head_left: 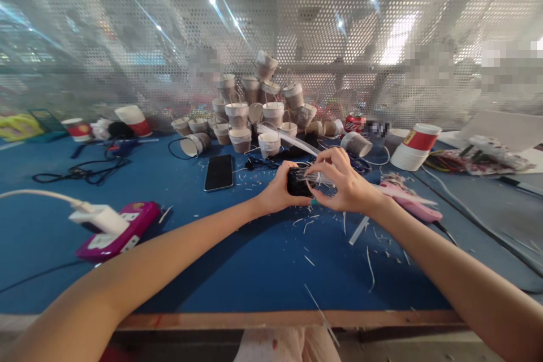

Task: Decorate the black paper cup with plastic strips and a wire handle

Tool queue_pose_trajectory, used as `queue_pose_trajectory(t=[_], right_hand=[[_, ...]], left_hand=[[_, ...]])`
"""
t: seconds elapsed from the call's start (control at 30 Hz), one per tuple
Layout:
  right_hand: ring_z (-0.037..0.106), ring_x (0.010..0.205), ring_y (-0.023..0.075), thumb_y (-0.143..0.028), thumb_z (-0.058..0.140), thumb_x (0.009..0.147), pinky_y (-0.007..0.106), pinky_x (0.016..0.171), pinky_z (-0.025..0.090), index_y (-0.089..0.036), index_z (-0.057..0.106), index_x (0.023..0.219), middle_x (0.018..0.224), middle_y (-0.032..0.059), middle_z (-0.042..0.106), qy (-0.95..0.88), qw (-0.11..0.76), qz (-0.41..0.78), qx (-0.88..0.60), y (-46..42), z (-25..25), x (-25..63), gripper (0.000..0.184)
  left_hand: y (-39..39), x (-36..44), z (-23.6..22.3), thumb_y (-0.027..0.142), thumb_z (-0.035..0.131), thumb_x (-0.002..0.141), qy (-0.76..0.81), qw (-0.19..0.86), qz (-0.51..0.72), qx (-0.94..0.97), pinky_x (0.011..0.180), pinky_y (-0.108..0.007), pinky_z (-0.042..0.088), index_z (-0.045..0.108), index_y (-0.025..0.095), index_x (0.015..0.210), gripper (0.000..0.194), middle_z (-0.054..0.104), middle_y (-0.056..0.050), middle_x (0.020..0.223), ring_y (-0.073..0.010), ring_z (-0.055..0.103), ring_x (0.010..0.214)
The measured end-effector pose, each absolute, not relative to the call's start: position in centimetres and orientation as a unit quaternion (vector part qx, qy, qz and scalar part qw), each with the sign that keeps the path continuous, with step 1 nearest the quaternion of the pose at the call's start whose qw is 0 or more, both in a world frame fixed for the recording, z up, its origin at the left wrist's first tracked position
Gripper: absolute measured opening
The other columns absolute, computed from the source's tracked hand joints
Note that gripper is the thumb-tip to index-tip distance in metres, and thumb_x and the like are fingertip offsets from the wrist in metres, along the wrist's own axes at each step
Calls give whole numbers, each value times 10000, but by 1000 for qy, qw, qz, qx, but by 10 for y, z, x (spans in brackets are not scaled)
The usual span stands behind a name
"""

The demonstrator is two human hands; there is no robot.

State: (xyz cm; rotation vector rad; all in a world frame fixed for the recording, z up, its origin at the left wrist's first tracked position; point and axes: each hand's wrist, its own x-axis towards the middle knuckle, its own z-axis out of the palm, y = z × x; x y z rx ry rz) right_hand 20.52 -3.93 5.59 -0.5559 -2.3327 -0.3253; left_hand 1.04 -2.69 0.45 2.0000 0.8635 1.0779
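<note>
My left hand (280,189) is wrapped round a small black rounded object (297,182), held just above the table; its exact kind is unclear. At that object's right side, my right hand (345,181) has thumb and forefinger curled in a pinch around thin whitish strands (316,177). The strands are partly hidden by the fingers and a little blurred. Behind the hands lies a bundle of translucent glue sticks (292,140). Beside my right wrist rests a pink glue gun (411,203). A short clear stick (359,231) lies on the blue tabletop (263,271).
Small bucket-like pots with handles (272,115) are piled at the back. A black phone (219,172) lies left of my hands. Further left sits a magenta power strip (139,223) with a white plug. Stacked paper cups (416,147) and a cola can (353,124) stand right.
</note>
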Motion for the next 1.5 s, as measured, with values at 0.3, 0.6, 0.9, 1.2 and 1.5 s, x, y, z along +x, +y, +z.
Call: queue_pose_trajectory(t=[0.3,0.6,0.9,1.2,1.5], right_hand=[[471,864,204,-151,515,829,386,759,390,-223,616,997,942,77,511,-906,334,-185,-182,-35,46,207,209],[490,889,210,-184,552,773,398,790,433,-184,556,991,936,86,507,-911,357,-74,-194,-37,54,204,218],[519,883,204,-198,576,729,408,804,456,-198,552,989,940,74,537,-915,355,-15,-193,-38,62,206,261],[536,875,203,-207,543,809,381,773,445,-174,570,953,914,82,564,-916,335,-68,-209,-40,60,202,150],[539,842,203,-192,496,865,361,758,444,-148,594,929,881,90,586,-915,311,-178,-186,-43,61,201,125]], left_hand=[[-27,10,5,356,793,578,327,399,421,746,715,-323,422,297,237,1013,670,417,-15,959,-168,470,865],[-28,9,6,369,795,565,330,353,407,775,771,-343,413,312,232,1027,683,403,-30,1012,-183,447,918],[-26,10,5,372,797,546,327,373,421,760,810,-356,393,312,236,1020,691,396,-24,1002,-183,434,921],[-28,11,7,354,796,563,323,359,413,772,831,-392,426,302,226,1027,690,411,-28,997,-191,459,934],[-27,9,6,350,806,550,335,365,409,766,806,-378,428,312,229,1060,720,432,-23,987,-190,477,910]])
